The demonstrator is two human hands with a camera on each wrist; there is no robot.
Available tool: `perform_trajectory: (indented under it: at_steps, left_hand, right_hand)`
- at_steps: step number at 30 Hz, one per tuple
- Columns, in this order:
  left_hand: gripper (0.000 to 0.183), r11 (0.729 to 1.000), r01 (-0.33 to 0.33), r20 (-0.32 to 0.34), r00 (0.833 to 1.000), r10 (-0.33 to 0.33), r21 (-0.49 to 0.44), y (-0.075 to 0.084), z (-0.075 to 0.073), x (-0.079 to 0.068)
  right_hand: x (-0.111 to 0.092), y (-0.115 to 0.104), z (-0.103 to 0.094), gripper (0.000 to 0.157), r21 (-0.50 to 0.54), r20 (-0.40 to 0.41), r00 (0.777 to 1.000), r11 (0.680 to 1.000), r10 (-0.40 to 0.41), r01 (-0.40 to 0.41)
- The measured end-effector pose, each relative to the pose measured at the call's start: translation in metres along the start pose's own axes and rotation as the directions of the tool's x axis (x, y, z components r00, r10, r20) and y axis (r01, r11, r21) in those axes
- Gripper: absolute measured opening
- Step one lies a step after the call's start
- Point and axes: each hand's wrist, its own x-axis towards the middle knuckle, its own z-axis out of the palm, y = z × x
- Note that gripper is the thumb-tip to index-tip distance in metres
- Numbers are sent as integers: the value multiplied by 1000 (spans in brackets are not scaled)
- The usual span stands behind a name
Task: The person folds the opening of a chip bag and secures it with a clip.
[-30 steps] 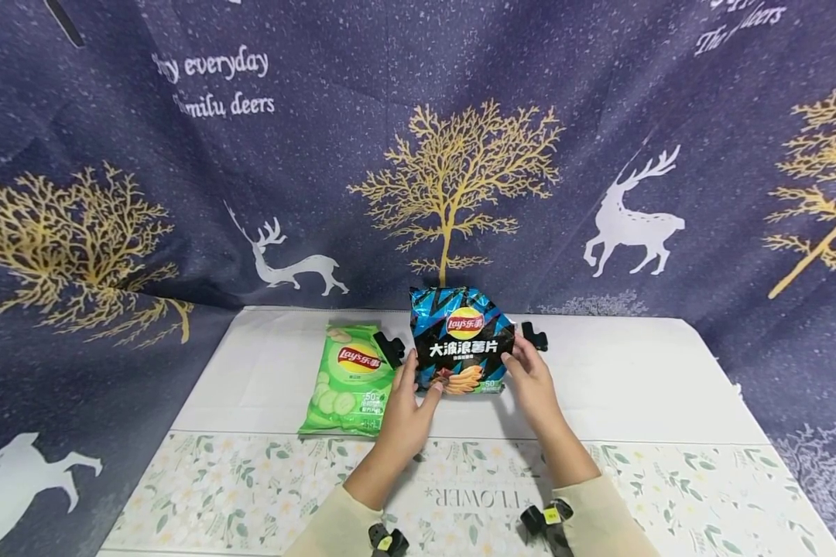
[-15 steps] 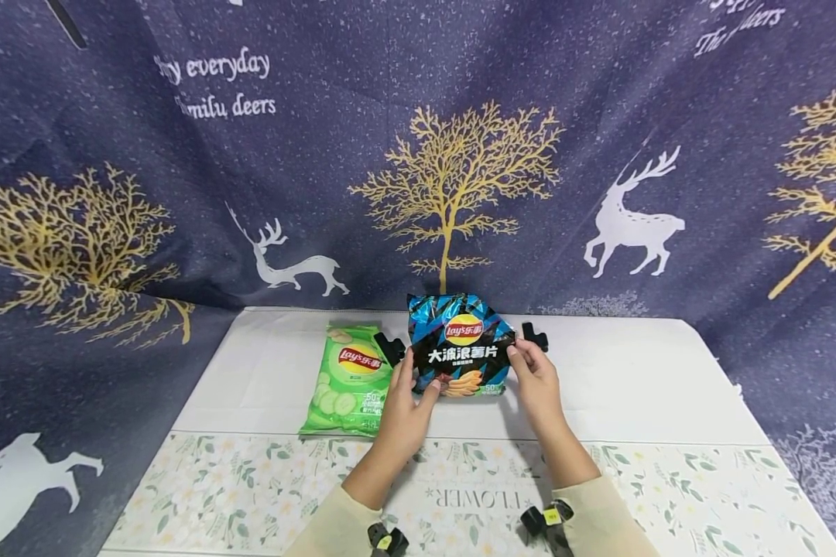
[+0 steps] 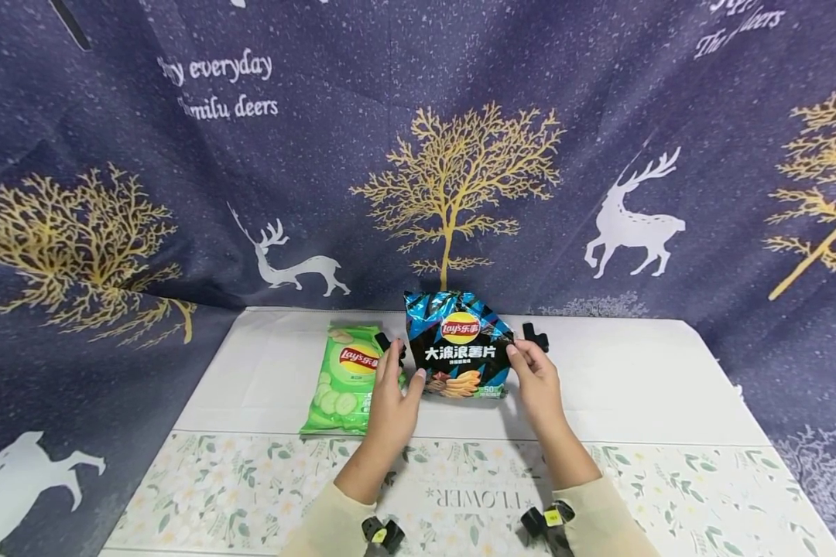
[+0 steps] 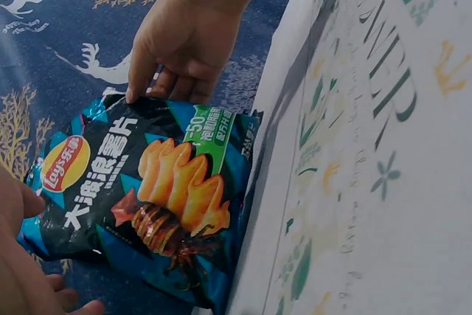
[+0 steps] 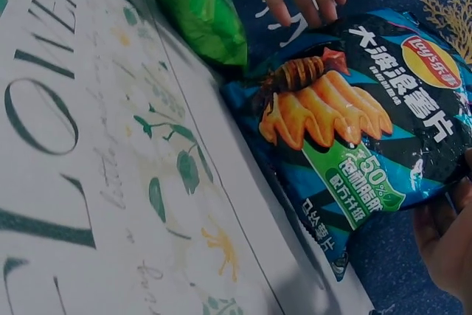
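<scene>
1. The table [image 3: 641, 387] carries both bags at its far side, where it meets the backdrop [image 3: 501, 77].
2. The blue bag [image 3: 460, 348] is between the two hands, straight ahead of the person. It is raised, its printed front facing back toward them, its bottom seam low, at or just above the table; contact there cannot be told for sure. Its long axis seems to run from that seam up toward the backdrop, while its lettering runs across from hand to hand.
3. The green bag [image 3: 341, 379] lies flat to the left, near the blue bag, its right part hidden behind the left hand in the head view.
4. The left hand [image 3: 393, 402] has its fingers extended and has hold of nothing, just beside the blue bag's left edge.
5. The right hand [image 3: 538, 383] is the nearer one: it pinches the blue bag's right edge, thumb in front, fingers behind.
6. The left thumb [image 3: 417, 381] points at the blue bag's lower left side; whether it touches is unclear.
</scene>
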Motion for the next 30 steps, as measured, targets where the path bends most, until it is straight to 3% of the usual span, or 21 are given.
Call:
perform_trajectory:
  at_steps: [5, 13, 20, 30]
  left_hand:
    - [68, 1000, 12, -21, 1000, -13, -20, 3, -3, 0]
    - [73, 996, -85, -88, 993, 84, -14, 10, -6, -2]
    - [68, 986, -160, -113, 980, 165, 51, 20, -13, -5]
    - [62, 969, -229, -148, 959, 240, 89, 31, -26, 8]
  right_hand:
    - [-3, -7, 1, 33, 36, 24, 1000, 999, -4, 3]
    - [-6, -11, 4, 31, 69, 38, 999, 997, -39, 36]
    - [-4, -18, 2, 31, 49, 41, 998, 998, -50, 48]
    - [-1, -24, -3, 32, 57, 53, 998, 998, -30, 27]
